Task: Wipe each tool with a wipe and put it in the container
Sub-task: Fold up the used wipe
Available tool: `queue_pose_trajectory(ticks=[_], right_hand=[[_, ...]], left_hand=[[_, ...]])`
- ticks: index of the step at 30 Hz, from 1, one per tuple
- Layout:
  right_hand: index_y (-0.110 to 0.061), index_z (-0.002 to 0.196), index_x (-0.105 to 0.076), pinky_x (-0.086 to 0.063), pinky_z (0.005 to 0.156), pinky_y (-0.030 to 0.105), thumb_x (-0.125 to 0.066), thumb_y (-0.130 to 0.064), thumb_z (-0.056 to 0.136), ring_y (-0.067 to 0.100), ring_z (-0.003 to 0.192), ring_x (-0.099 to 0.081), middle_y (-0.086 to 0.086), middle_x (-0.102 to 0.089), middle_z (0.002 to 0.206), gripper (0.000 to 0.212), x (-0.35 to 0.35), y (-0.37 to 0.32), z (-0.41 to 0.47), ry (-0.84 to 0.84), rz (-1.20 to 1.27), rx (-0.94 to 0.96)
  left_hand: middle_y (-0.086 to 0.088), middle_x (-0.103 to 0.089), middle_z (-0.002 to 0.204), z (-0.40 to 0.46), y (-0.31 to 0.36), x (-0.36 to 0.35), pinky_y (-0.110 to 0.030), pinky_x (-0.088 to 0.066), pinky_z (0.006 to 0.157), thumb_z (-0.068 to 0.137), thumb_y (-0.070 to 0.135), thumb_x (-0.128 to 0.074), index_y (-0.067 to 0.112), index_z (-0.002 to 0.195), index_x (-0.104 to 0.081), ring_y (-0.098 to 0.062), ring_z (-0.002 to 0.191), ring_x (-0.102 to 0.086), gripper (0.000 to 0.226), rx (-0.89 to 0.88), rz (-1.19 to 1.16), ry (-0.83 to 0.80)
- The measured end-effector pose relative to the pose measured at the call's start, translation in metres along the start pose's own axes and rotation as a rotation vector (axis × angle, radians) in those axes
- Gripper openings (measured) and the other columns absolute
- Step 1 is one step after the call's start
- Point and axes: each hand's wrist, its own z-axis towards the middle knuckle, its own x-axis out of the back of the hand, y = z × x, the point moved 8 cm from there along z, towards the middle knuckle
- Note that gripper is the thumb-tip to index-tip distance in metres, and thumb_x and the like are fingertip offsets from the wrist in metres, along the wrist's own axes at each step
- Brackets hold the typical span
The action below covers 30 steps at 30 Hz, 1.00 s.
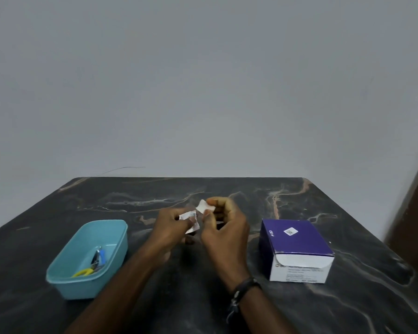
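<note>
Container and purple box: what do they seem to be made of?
Container: apparently plastic, light blue and smooth, with rounded moulded corners and a soft sheen. Purple box: looks like printed cardboard, matte, with folded edges and a tucked white flap on its front.

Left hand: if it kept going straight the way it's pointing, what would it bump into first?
The left hand, holding a torn packet, points up and right toward the right hand, which pinches a white wipe. It would likely meet those fingers first, though depth is hard to judge.
</note>
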Motion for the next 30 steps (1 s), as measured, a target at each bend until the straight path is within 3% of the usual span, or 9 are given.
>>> queue_pose_trajectory(ticks=[2,5,11,14,18,24,30], right_hand=[[-0.025,0.096,-0.063,-0.053,0.061,0.018,-0.064,-0.002,0.082,0.005,0.07,-0.066,-0.007,-0.069,0.079,0.027,-0.002,0.006,0.002,-0.023,0.008,-0.035],[-0.022,0.103,-0.061,-0.055,0.063,0.02,-0.067,-0.001,0.082,0.004,0.07,-0.067,-0.004,-0.07,0.078,0.03,-0.003,0.016,0.004,-0.07,0.01,-0.125],[-0.016,0.083,-0.073,-0.057,0.065,0.022,-0.073,-0.006,0.081,0.011,0.071,-0.072,-0.002,-0.075,0.074,0.011,-0.009,0.022,0.006,-0.21,-0.082,-0.166],[-0.016,0.083,-0.075,-0.059,0.067,0.025,-0.073,-0.009,0.082,0.01,0.071,-0.072,-0.002,-0.075,0.075,0.007,-0.015,0.023,0.003,-0.283,-0.148,-0.149],[-0.018,0.084,-0.076,-0.058,0.072,0.025,-0.072,-0.01,0.083,0.006,0.075,-0.071,-0.003,-0.076,0.079,0.009,-0.02,0.024,0.001,-0.337,-0.217,-0.092],[-0.024,0.074,-0.073,-0.056,0.06,0.027,-0.076,-0.013,0.08,0.008,0.062,-0.069,-0.003,-0.073,0.068,0.013,-0.015,0.029,0.001,-0.252,-0.264,-0.122],[-0.017,0.076,-0.072,-0.06,0.069,0.038,-0.076,-0.011,0.079,0.017,0.07,-0.072,0.002,-0.074,0.071,0.008,-0.013,0.035,-0.001,-0.227,-0.214,-0.194]], left_hand=[[-0.009,-0.07,0.087,-0.005,0.003,0.011,-0.04,-0.062,0.068,0.088,-0.009,-0.056,0.015,0.091,-0.071,-0.021,0.073,-0.066,0.028,0.003,0.013,-0.021],[-0.009,-0.07,0.083,-0.017,0.006,0.03,-0.028,-0.057,0.052,0.083,-0.012,-0.063,0.009,0.094,-0.07,-0.018,0.067,-0.067,0.025,-0.026,-0.074,0.082],[-0.013,-0.073,0.087,-0.024,-0.001,0.046,-0.028,-0.058,0.055,0.073,-0.003,-0.079,0.005,0.096,-0.065,-0.024,0.075,-0.074,0.028,-0.021,-0.157,0.265],[-0.018,-0.075,0.086,-0.023,-0.003,0.04,-0.028,-0.058,0.057,0.08,-0.001,-0.073,-0.002,0.094,-0.068,-0.023,0.073,-0.075,0.015,-0.014,-0.179,0.222],[-0.016,-0.075,0.09,-0.023,-0.005,0.03,-0.029,-0.06,0.065,0.091,0.002,-0.061,-0.004,0.103,-0.069,-0.023,0.079,-0.074,0.016,0.006,-0.18,0.115],[-0.006,-0.073,0.087,-0.028,-0.004,0.025,-0.028,-0.06,0.067,0.093,0.001,-0.057,0.002,0.102,-0.068,-0.019,0.08,-0.073,0.014,0.053,-0.261,0.066],[-0.015,-0.072,0.097,-0.032,-0.005,0.016,-0.028,-0.06,0.067,0.091,0.001,-0.06,0.0,0.108,-0.066,-0.02,0.081,-0.074,0.018,0.086,-0.282,-0.009]])
